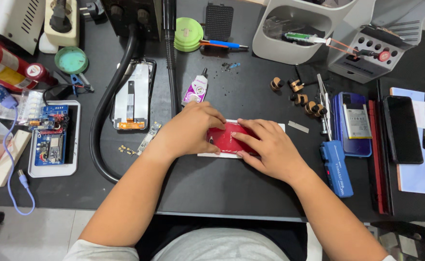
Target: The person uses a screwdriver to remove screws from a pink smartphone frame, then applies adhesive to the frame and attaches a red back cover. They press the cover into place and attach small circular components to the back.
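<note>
A red phone (226,136) lies flat on a white sheet (217,154) in the middle of the black bench. My left hand (188,130) covers its left end, fingers curled over the edge and thumb along the near side. My right hand (265,147) presses on its right half, with the fingers spread flat across the red back. Both hands touch the phone and hide most of it.
A phone screen assembly (132,96) and a black hose (107,104) lie to the left, with a glue tube (196,89) behind my left hand. A white tray with circuit boards (53,137) sits far left. Brass clips (297,94), a blue tool box (335,166) and several phones (403,128) lie to the right.
</note>
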